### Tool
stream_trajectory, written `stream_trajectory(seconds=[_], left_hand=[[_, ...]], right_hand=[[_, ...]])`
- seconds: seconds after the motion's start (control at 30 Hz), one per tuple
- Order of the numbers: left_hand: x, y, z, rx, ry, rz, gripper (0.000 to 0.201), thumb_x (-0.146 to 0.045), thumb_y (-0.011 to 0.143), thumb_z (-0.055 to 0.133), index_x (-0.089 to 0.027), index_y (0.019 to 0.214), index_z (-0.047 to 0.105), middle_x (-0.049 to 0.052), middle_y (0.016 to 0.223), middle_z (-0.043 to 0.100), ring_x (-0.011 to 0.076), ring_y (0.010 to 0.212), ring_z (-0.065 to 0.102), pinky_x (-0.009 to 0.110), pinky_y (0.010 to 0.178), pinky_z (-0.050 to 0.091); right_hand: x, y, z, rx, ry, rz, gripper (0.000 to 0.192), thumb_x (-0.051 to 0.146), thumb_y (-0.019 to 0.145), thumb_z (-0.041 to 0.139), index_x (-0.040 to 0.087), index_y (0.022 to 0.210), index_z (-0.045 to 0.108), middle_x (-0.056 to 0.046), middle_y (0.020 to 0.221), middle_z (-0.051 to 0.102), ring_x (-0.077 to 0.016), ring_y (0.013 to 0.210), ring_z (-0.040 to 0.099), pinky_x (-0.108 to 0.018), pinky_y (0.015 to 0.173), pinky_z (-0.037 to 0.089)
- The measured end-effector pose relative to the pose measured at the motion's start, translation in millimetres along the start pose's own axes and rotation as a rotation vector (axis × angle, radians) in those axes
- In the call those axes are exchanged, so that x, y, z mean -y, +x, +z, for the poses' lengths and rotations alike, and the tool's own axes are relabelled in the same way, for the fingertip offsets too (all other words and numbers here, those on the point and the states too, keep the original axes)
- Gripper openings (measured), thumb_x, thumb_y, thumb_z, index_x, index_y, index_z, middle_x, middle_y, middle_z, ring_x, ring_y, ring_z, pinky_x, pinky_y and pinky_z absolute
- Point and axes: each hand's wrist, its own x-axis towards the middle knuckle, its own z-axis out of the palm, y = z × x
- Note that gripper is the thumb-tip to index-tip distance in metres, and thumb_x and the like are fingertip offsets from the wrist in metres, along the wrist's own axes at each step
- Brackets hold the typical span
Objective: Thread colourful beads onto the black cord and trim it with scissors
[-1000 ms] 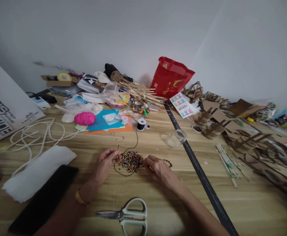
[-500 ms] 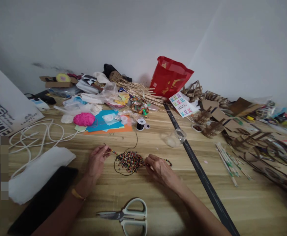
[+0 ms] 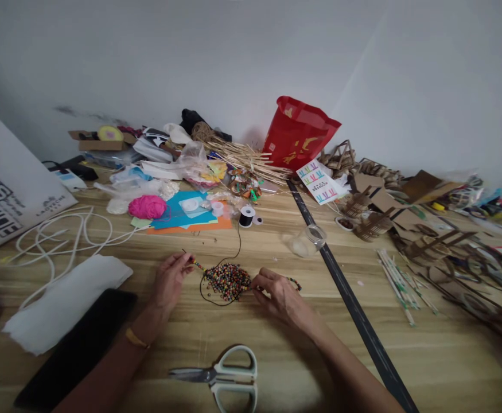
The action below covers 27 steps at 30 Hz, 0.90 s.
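Wooden tabletop [image 3: 276, 367] clutter surrounds both hands. Left hand [image 3: 170, 279] pinches the cord [image 3: 195, 264] end, raised so threaded beads stay on; right hand [image 3: 276, 292] pinches at the bead pile [image 3: 227, 281] between them, picking from it. Scissors [image 3: 220, 376] lie just nearer, thread spool [image 3: 246, 217] beyond.

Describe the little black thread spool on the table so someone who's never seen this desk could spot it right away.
Start at the red bag against the back wall, then come forward and left to the blue paper. The thread spool stands just right of it, beyond the bead pile. It is the only small black reel with a white rim, trailing a thin black thread.
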Motion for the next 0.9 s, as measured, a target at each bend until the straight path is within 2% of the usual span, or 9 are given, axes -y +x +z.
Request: stream_trajectory(seconds=[0.13,0.27,0.4,0.5,0.63,0.9], left_hand=[[-3,-11,5.7,0.146,0.155,0.031,0.021,-0.031,0.059,0.077,-0.015,0.067,0.065,0.002,0.069,0.067,0.0155,0.067,0.061,0.025,0.064,0.048],[-7,-31,19.8,0.396,0.438,0.074,0.019,-0.032,0.069,0.069,-0.015,0.061,0.064,0.0,0.061,0.063,0.0141,0.062,0.057,0.025,0.064,0.045],[2,-51,30.9,0.624,0.522,-0.081,0.024,-0.035,0.064,0.072,-0.015,0.059,0.06,-0.001,0.054,0.058,0.0128,0.054,0.052,0.023,0.054,0.041],[15,-59,32.5,0.771,0.503,-0.174,0.026,-0.038,0.066,0.07,-0.013,0.065,0.06,0.0,0.057,0.058,0.012,0.054,0.051,0.022,0.052,0.038],[26,-63,31.1,0.835,0.531,-0.213,0.026,-0.038,0.068,0.066,-0.013,0.064,0.059,-0.001,0.054,0.054,0.0106,0.049,0.047,0.022,0.048,0.035],[28,-65,31.6,0.813,0.625,-0.189,0.02,-0.032,0.067,0.065,-0.013,0.064,0.06,-0.002,0.053,0.053,0.0116,0.05,0.045,0.023,0.049,0.034]], right_hand=[[7,0,-5,0.037,0.011,-0.066,0.013,0.009,0.089,0.048,0.017,0.085,0.058,-0.003,0.083,0.055,-0.0129,0.072,0.053,-0.022,0.062,0.037],[14,-1,-8,0.097,-0.047,-0.17,0.015,0.014,0.093,0.045,0.018,0.09,0.059,-0.005,0.089,0.056,-0.0138,0.076,0.053,-0.022,0.063,0.037],[18,-4,-5,0.134,-0.101,-0.243,0.016,0.017,0.095,0.045,0.019,0.093,0.06,-0.004,0.087,0.056,-0.0144,0.077,0.053,-0.023,0.062,0.037],[21,-5,-3,0.159,-0.106,-0.27,0.017,0.02,0.096,0.043,0.019,0.096,0.06,-0.004,0.086,0.056,-0.014,0.077,0.053,-0.023,0.063,0.037],[23,-4,-2,0.153,-0.091,-0.267,0.016,0.022,0.097,0.043,0.018,0.101,0.058,-0.005,0.088,0.058,-0.0145,0.078,0.054,-0.023,0.064,0.038],[20,-4,2,0.179,-0.072,-0.225,0.013,0.02,0.096,0.045,0.016,0.096,0.057,-0.006,0.088,0.059,-0.0146,0.079,0.056,-0.023,0.065,0.04]])
